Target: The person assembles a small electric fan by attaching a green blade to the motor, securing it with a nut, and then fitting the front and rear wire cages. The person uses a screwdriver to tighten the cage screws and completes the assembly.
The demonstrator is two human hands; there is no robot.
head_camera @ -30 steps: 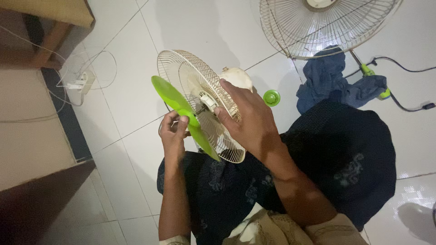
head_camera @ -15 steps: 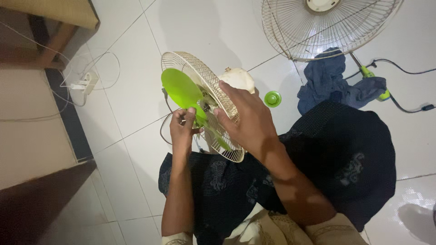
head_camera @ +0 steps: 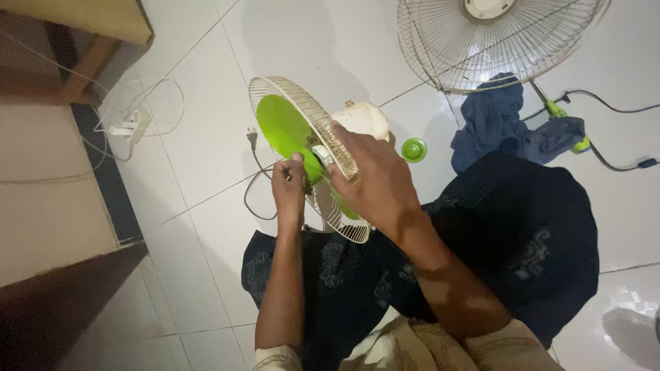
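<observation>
at the rear grille [head_camera: 302, 103], left hand [head_camera: 289, 185] pinches the green blade [head_camera: 283, 130]; right hand [head_camera: 371, 182], fingers pressed together, braces. a slip could crack the blade.

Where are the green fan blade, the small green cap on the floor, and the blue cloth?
green fan blade [head_camera: 283, 130], head view, upper blade face.
green cap [head_camera: 413, 149], head view, its top.
blue cloth [head_camera: 491, 124], head view, middle fold.
</observation>
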